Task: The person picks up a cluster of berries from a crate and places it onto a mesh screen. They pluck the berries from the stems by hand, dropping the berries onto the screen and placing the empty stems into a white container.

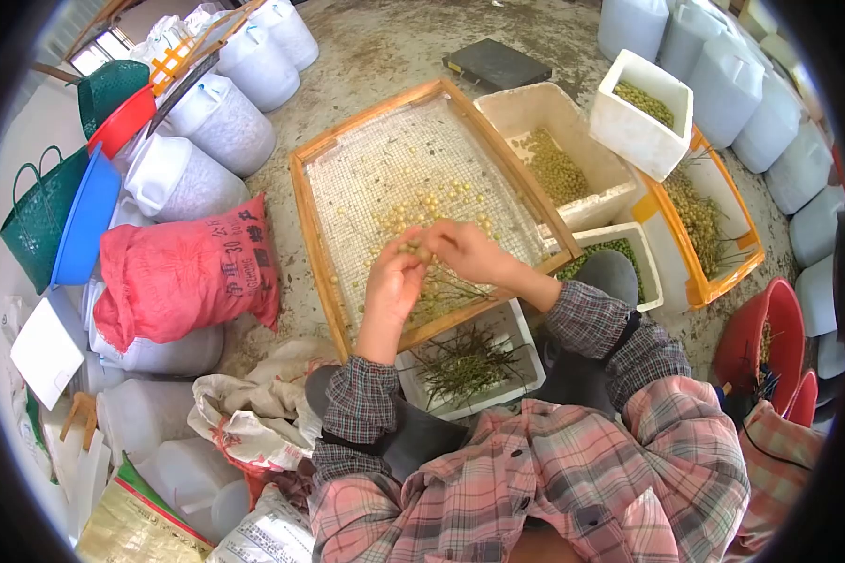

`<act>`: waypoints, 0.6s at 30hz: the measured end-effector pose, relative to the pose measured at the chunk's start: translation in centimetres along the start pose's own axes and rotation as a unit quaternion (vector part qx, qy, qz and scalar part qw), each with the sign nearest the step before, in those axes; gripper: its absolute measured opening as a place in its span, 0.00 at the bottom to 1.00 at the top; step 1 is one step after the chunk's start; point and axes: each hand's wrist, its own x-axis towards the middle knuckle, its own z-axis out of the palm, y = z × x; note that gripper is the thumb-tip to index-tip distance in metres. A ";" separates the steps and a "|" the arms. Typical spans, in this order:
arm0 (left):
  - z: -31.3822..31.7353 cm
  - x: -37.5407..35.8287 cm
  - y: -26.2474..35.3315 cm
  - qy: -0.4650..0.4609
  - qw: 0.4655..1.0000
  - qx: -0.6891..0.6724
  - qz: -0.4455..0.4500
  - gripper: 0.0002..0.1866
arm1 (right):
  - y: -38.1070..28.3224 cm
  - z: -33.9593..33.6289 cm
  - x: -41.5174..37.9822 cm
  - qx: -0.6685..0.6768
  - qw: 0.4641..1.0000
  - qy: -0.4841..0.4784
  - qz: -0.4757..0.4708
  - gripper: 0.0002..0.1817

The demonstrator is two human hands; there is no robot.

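Note:
My left hand (391,289) is cupped and closed around a few small round yellow-green fruits (415,248). The curled fingers of my right hand (468,251) meet the same fruits from the right; its fingertips are partly hidden. Both hands are above a wood-framed wire mesh screen (357,169). Loose yellowish fruits (430,202) are scattered on the mesh just beyond my hands. Thin dark stems (460,286) lie on the mesh below my right wrist. A white foam box (532,361) of green-brown twigs (469,366) sits between my feet, below the screen's near edge.
Right of the screen stand a large foam box (507,108), a smaller one (662,141), and an orange-rimmed crate (740,267), all with fruits. A red bucket (765,310) is farther right. A red sack (192,272) and several white barrels (221,122) line the left.

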 end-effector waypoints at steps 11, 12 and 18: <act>-0.9 0.8 0.0 -0.012 0.998 0.058 0.004 0.19 | 1.5 -0.8 0.7 0.191 0.972 -0.042 0.129 0.08; -1.1 1.0 0.3 -0.021 0.999 0.036 0.006 0.20 | 1.5 -1.2 0.8 0.247 0.960 -0.031 0.127 0.07; -1.9 1.8 1.4 -0.039 0.995 -0.088 -0.015 0.25 | 0.5 -3.0 1.0 0.199 0.969 -0.021 0.148 0.01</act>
